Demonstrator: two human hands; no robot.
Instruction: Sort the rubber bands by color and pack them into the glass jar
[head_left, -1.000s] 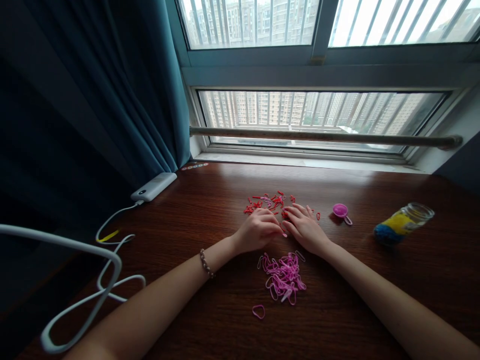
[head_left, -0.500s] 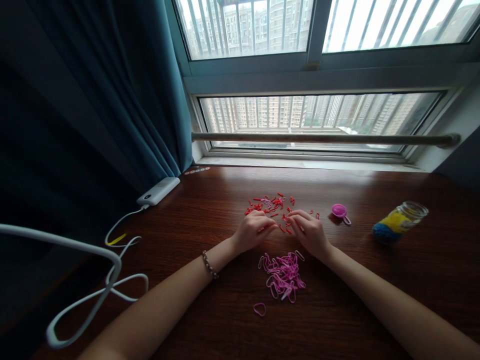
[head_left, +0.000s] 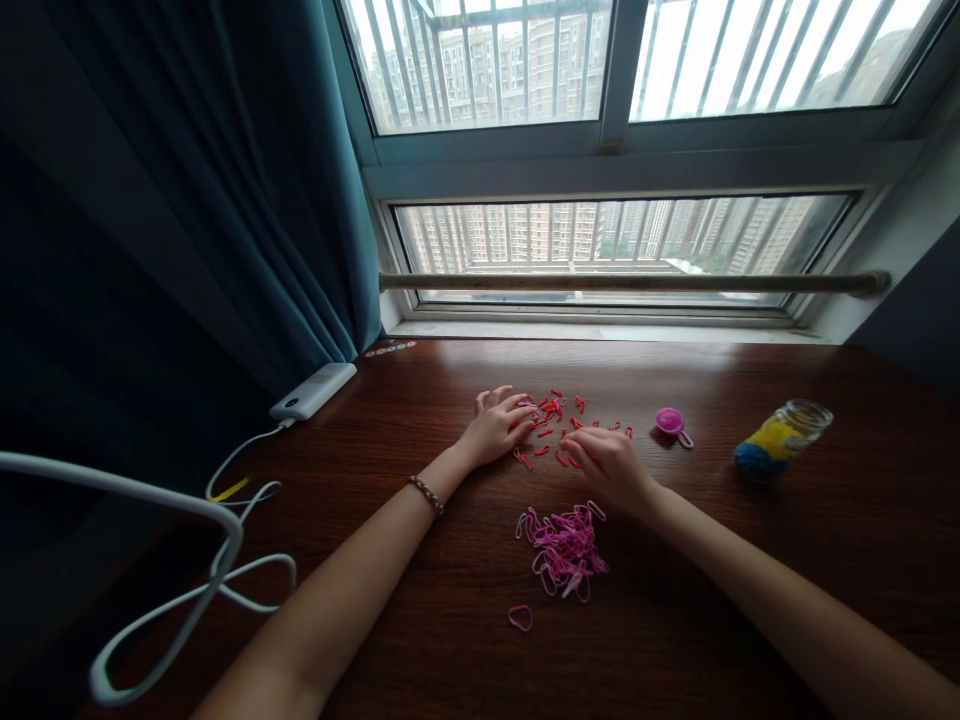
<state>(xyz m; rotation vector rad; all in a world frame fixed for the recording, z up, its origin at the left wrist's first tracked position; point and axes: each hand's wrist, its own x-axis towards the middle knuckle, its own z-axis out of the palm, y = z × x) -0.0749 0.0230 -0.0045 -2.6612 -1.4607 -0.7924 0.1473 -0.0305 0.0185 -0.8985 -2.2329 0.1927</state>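
My left hand (head_left: pixel 493 428) lies palm down with its fingers spread, at the left side of some scattered small red pieces (head_left: pixel 553 408). Its fingertips touch or cover some of them. At the right side of the scatter, my right hand (head_left: pixel 611 465) has its thumb and fingers drawn together over the table. Whatever may be in that pinch is hidden. Nearer to me, between my forearms, is a heap of thin pink loops (head_left: pixel 568 545) that look like small rubber bands. One pink loop (head_left: pixel 520 617) lies alone in front of the heap.
A pink scoop (head_left: pixel 670 421) with a ring handle sits right of my right hand. Farther right, a glass jar (head_left: pixel 784 440) with blue and yellow in it leans at a tilt. At the left are a white power strip (head_left: pixel 313 391), its white cable (head_left: pixel 225 560) and a curtain (head_left: pixel 300 200).
My left hand has shifted slightly left and away from me, and its fingers have gone from closed to spread. My right hand stays near the red pieces, fingers drawn together. The view has tilted slightly.
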